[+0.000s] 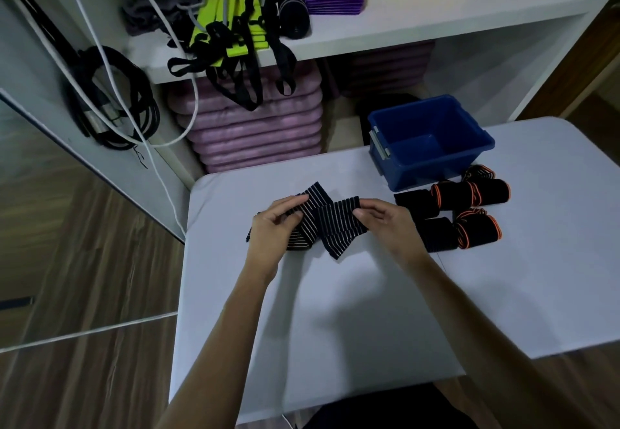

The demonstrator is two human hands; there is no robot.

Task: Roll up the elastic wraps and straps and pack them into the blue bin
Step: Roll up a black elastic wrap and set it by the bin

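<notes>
Both forearms reach forward over the white table (335, 311), meeting at a striped elastic wrap (330, 227) that lies crumpled in a zigzag near the table's far edge. The left hand (273, 227) has its fingers curled around the wrap's left portion, thumb on top, while the right hand (382, 222) pinches the right end between thumb and fingertips. The wrap is folded over itself, not yet rolled, so the step in hand looks like straightening it before rolling begins. Next, one end probably needs to be turned tightly on itself while the other hand keeps the band flat and taut. Just right of the hands sit black rolls with orange edging (469, 194), already wound, beside the blue bin (432, 167), which appears to hold nothing yet.
</notes>
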